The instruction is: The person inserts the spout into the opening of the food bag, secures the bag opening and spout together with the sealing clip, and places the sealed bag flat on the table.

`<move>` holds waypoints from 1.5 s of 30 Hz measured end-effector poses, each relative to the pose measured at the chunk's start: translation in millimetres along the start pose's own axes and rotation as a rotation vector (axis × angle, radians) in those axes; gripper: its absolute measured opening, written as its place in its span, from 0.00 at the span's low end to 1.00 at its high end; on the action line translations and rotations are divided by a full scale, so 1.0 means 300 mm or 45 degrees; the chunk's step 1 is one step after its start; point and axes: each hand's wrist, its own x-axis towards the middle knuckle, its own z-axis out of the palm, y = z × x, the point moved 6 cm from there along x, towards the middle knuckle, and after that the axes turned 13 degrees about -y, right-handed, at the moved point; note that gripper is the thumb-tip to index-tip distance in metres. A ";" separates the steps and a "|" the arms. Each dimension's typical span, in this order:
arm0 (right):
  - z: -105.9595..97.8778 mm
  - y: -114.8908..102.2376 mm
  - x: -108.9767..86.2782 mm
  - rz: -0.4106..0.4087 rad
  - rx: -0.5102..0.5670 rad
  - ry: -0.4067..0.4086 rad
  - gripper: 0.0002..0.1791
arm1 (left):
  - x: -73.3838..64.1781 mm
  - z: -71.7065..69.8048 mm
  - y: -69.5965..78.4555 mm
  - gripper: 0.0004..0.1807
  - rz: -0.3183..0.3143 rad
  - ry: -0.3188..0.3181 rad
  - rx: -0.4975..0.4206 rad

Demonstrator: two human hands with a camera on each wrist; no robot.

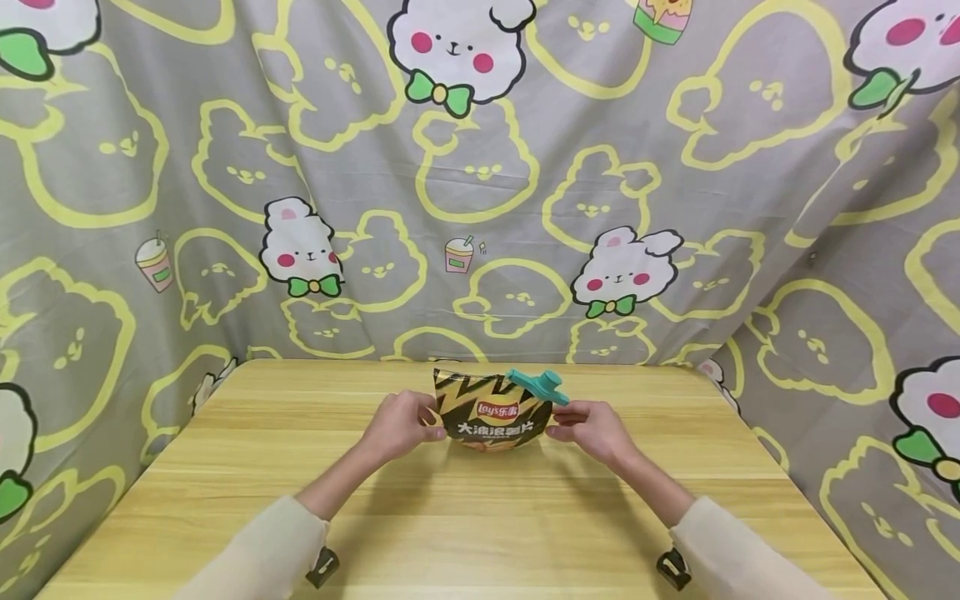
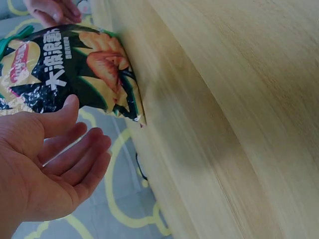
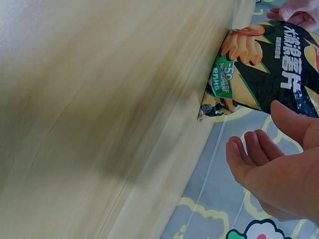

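A black and gold bag of Lay's potato chips (image 1: 491, 417) stands upright near the far edge of the wooden table. A teal bag clip (image 1: 542, 385) with a round cap sits slanted across its top right corner. My left hand (image 1: 405, 423) holds the bag's left side, its thumb (image 2: 70, 105) along the front edge and the other fingers loosely bent. From the opposite side my right hand (image 1: 596, 429) grips the right edge, thumb in front. Three of its fingertips (image 3: 251, 142) show curved below the bag in the right wrist view. Behind the bag, part of each hand's grip is hidden.
The pale wooden table (image 1: 525, 533) spreads in front of the bag. A grey curtain (image 1: 360, 167) with cartoon rabbits hangs behind the table and along both sides. Small black devices (image 1: 322, 568) sit beneath the cuffs of the cream sleeves (image 1: 255, 550).
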 end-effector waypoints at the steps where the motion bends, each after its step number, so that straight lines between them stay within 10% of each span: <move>1: 0.003 -0.002 0.002 -0.009 0.001 0.010 0.24 | 0.001 0.002 0.000 0.11 0.005 0.003 -0.003; 29: 0.013 -0.043 0.018 -0.049 -0.021 0.164 0.10 | 0.024 -0.009 0.029 0.06 0.063 0.030 -0.073; 45: 0.017 -0.046 0.021 -0.027 0.292 0.227 0.10 | 0.032 0.017 0.018 0.07 -0.084 -0.021 -0.423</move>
